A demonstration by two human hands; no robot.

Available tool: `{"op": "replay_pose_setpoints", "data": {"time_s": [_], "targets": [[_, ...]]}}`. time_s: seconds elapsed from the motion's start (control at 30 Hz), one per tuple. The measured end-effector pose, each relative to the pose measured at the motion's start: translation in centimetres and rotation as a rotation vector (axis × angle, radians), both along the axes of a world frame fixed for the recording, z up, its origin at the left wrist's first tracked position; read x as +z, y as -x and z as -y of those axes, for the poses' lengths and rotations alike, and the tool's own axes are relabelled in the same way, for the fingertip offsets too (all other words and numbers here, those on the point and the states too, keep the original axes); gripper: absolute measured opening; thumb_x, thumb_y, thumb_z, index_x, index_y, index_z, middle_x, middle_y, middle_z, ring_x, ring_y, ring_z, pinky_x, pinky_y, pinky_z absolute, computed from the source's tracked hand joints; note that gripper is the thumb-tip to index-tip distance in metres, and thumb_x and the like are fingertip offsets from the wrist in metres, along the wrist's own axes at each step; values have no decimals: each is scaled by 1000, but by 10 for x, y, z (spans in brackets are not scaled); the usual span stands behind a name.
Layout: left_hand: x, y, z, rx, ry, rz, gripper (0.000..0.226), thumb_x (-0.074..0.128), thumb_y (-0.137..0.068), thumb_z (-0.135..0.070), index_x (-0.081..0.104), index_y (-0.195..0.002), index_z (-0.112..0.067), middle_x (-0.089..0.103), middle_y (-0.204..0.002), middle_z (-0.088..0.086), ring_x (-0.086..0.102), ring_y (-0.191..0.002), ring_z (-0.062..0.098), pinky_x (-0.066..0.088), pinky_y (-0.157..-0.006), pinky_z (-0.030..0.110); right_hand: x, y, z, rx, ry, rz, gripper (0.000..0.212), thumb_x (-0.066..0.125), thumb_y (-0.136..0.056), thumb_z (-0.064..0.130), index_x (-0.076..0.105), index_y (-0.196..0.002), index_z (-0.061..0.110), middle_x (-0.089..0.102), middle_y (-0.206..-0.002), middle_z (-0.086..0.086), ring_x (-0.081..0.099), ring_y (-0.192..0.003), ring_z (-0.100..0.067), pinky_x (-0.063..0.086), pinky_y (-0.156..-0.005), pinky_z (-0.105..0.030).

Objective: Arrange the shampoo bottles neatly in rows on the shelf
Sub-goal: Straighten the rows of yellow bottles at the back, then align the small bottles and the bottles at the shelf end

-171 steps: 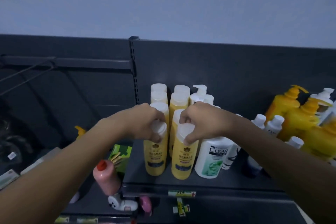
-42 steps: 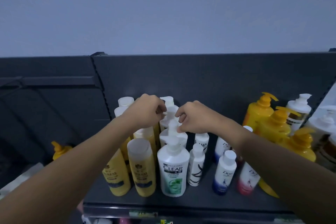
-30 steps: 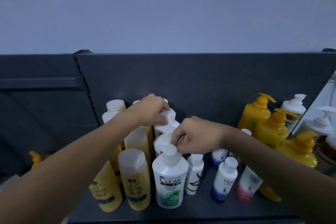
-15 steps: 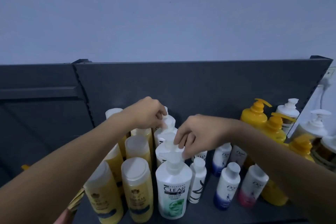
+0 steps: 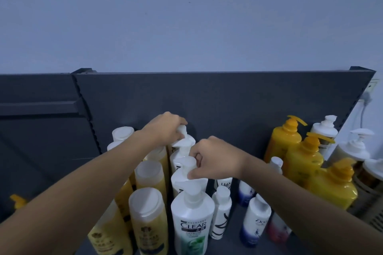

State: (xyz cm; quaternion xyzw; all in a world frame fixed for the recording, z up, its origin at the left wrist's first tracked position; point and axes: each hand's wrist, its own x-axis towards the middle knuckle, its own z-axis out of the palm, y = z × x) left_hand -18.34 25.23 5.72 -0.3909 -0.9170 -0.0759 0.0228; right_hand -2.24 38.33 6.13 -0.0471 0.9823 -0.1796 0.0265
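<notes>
The right hand [image 5: 215, 157] pinches the pump head of the middle white bottle [image 5: 184, 174], which stands upright. Just behind it, the left hand [image 5: 165, 128] grips the pump of the rear white bottle [image 5: 183, 143], also upright. In front stands the CLEAR bottle [image 5: 191, 221]. Left of the grips stand yellow flip-cap bottles [image 5: 148, 221] in rows; right, small Dove bottles [image 5: 255, 221] on the dark shelf [image 5: 232, 244].

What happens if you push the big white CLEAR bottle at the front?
The CLEAR bottle is tall with a narrow pump top, so a high push might tip it. It looks stiff plastic, probably heavy if full. Neighbouring yellow bottle stands close and might catch it.
</notes>
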Motion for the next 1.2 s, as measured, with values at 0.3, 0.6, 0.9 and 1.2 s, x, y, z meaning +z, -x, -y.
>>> {"op": "replay_pose_setpoints", "data": {"time_s": [0.3,0.6,0.9,1.2], "targets": [[-1,5,-20,57,-72,40,39,76,-88,-34,71,-126,-27,69,-121,1,64,-103,24,54,-79,31,-3,-1,0,18,22,-45,43,80,-78,34,47,-59,14,46,-56,0,37,-53,-15,37,-55,-31],[2,3,-5,7,-31,27,44,73,-92,-31,66,-134,-24,68,-129,-2,64,-111,20,56,-95,37,8,-3,-11,9,4,33,47,81,-80,45,74,-113,14,77,-97,2,71,-89,-9,61,-84,-35],[32,-49,-9,-79,-226,-33,31,65,-98,-34,70,-127,-23,73,-115,-5,69,-100,12,60,-90,35,35,-40,-50,-79,-82,-24,50,81,-84,45,71,-125,18,77,-104,7,71,-92,-4,60,-88,-30],[23,-143,-30,-287,150,-43,31,67,-90,-48,71,-116,-31,74,-99,-14,66,-97,12,49,-80,31,11,-85,-86,-85,-225,85,46,81,-82,44,73,-118,16,78,-102,3,71,-93,-12,60,-82,-34]]}}
